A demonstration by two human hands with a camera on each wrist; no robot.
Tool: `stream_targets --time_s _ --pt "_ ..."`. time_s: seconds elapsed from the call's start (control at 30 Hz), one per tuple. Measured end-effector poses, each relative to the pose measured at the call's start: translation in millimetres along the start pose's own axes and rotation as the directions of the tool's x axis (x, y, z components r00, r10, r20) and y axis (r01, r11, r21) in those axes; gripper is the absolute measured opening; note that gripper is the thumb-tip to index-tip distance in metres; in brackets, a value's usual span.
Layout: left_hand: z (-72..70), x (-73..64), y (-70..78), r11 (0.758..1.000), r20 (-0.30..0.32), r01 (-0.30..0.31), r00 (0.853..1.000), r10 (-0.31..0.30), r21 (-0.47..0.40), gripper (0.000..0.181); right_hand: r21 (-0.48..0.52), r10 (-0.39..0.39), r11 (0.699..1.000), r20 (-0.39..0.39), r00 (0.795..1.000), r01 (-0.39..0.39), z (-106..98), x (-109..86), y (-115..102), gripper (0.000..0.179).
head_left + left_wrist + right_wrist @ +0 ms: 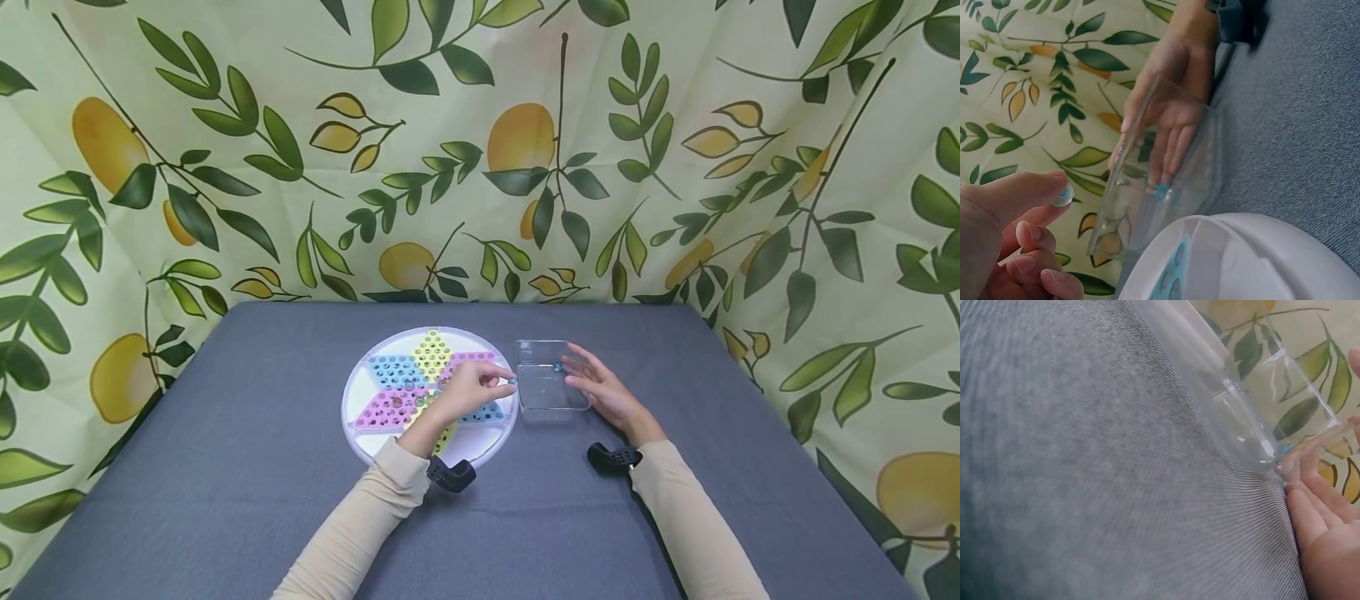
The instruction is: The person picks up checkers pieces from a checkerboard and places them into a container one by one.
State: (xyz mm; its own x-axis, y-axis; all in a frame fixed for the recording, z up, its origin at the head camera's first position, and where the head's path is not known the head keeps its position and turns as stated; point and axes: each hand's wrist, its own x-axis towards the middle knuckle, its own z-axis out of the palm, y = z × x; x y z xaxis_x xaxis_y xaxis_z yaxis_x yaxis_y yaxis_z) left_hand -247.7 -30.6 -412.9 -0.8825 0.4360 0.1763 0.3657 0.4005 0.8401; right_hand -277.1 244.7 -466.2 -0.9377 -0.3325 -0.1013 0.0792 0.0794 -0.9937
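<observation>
Between thumb and forefinger my left hand point(474, 390) pinches a clear marble point(1064, 195) with blue inside; its other fingers are curled in. That hand is over the right side of a round white Chinese checkers board point(358, 396) with pink, blue and yellow hole patterns, next to the box's left rim. A clear rectangular box point(540, 393) stands right of the board. My right hand point(606, 395) rests along the box's right side, fingers loosely extended and thumb apart. A blue marble point(557, 367) lies inside the box near those fingers.
A few marbles point(397, 402) sit in holes around the board's middle. Grey cloth point(247, 467) covers the table. Behind and beside it hangs a leaf-patterned curtain point(450, 108). Black bands point(452, 475) are worn on both wrists.
</observation>
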Motion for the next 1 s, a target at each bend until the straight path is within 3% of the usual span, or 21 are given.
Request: stream_targets --time_s 0.53,1.0 --pt "17.2 3.2 -0.8 1.000 0.029 -0.009 1.000 0.009 0.002 0.027 -0.014 0.010 1.000 -0.022 1.000 -0.011 2.2 1.0 -0.1 0.070" --pt "20.3 2.0 -4.2 1.000 0.053 0.001 0.999 -0.002 0.010 0.028 -0.030 0.013 0.999 -0.025 1.000 -0.014 2.1 1.3 0.8 0.069"
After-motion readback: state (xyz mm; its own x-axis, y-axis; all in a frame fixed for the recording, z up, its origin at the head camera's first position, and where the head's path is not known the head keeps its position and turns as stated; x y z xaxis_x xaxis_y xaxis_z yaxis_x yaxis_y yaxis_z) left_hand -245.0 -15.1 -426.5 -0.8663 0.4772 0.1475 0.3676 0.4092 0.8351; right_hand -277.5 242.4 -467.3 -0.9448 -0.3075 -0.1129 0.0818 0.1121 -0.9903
